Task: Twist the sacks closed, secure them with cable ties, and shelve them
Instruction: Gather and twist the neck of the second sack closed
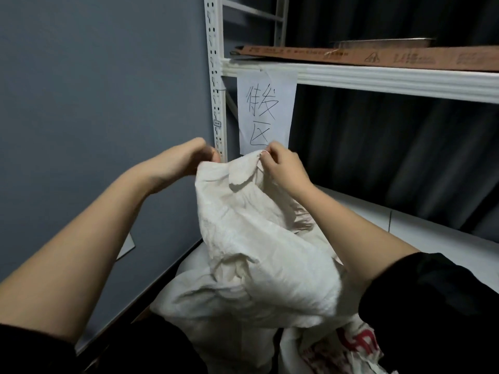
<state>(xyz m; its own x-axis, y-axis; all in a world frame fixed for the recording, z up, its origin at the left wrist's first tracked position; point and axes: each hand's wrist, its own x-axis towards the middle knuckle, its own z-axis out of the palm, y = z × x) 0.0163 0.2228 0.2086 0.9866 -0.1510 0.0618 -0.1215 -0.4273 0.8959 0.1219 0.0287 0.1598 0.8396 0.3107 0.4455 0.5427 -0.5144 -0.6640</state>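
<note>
Before shelf [351,76], sack [259,238] mouth rim pinched between right hand [280,168] fingers [266,157]; left hand [189,157] fingers curled, gripping opposite rim.

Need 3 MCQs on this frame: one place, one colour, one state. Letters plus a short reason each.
1. Where does the handwritten paper sign hang?
A. from the upper shelf beam
B. on the grey wall
C. on the sack

2. What colour is the sack being handled?
A. blue
B. off-white
C. black

3. What state is the sack's mouth in?
A. cable-tied
B. held up by both hands, untied
C. lying flat on the floor

Answers:
1 A: the sign is taped to the white beam.
2 B: its woven fabric is off-white.
3 B: the left hand and right hand grip the top edge; no tie shows.
</note>
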